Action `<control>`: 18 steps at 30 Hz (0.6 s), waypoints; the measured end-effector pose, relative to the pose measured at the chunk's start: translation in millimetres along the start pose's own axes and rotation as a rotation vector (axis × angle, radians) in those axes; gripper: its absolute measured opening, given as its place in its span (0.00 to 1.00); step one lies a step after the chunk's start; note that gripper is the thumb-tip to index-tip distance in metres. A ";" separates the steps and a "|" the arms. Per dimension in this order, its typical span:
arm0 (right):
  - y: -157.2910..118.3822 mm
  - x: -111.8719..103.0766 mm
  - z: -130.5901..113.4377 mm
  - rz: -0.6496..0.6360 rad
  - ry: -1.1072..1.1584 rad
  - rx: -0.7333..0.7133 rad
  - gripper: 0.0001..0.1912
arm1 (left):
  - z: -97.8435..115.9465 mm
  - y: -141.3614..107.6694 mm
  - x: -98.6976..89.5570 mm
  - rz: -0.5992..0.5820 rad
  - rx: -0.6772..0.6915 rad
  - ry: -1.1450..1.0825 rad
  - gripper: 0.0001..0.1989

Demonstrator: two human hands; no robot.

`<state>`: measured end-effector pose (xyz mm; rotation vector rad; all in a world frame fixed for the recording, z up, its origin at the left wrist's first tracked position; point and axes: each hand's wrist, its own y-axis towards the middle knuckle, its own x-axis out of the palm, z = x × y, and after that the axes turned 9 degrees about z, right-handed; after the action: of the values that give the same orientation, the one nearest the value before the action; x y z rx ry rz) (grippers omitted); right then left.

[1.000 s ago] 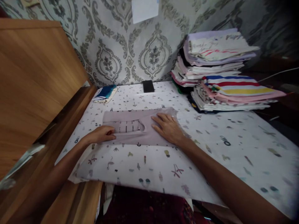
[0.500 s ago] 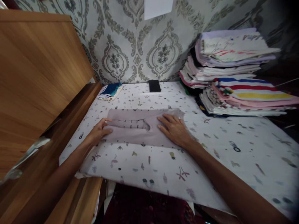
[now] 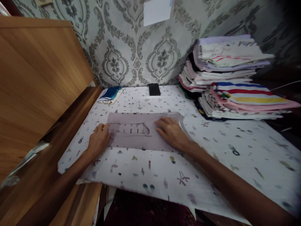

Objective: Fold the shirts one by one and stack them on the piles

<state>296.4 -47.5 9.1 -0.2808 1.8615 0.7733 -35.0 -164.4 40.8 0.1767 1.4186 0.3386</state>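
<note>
A pale mauve garment (image 3: 131, 143) lies folded into a long flat strip on the patterned white cloth. Both its long sides are turned inward, and a narrow gap between them shows a printed inner layer (image 3: 131, 128). At the strip's left end my left hand (image 3: 100, 138) has its fingers curled around the edge; the thumb is mostly hidden. My right hand (image 3: 172, 132) rests palm down on the right part of the garment, its fingers stretched out toward the middle. Thin, wrinkled fabric spreads beyond the fingers at the right end.
Tall stacks of folded clothes (image 3: 230, 75) stand at the back right, a striped piece (image 3: 249, 92) on the front one. A black flat object (image 3: 154, 89) and a small blue folded cloth (image 3: 111, 93) lie near the wall. Wooden furniture (image 3: 44, 69) borders the left side.
My left hand has turned over, its fingers now curled at the garment's left end. The near folded side lies flatter and the gap looks straighter. My right hand stays on the garment.
</note>
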 end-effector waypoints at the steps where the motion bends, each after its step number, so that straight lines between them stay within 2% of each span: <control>1: 4.5 -0.4 -5.1 0.001 0.032 -0.023 0.19 | 5.2 0.6 -1.7 0.031 0.060 0.068 0.15; 4: 18.7 3.1 -18.4 -0.029 0.154 -0.071 0.18 | 24.5 1.3 -3.2 0.038 0.313 0.040 0.13; 8: 31.5 14.7 -22.7 -0.057 0.277 -0.064 0.13 | 42.7 -2.6 8.3 -0.119 0.605 -0.159 0.12; 10: 33.8 20.5 -20.9 -0.032 0.323 -0.027 0.09 | 43.6 -6.1 17.0 -0.124 0.664 -0.170 0.13; 13: 34.4 26.7 -18.7 0.032 0.414 0.024 0.04 | 38.6 -11.2 26.7 -0.086 0.683 -0.155 0.14; 18: 36.2 31.1 -18.6 0.249 0.540 0.129 0.06 | 34.2 -14.9 29.9 -0.143 0.734 -0.090 0.25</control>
<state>250.6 -26.7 -0.4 -0.1875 2.4814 0.7905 3.9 -165.6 13.1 0.6741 1.4032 -0.3198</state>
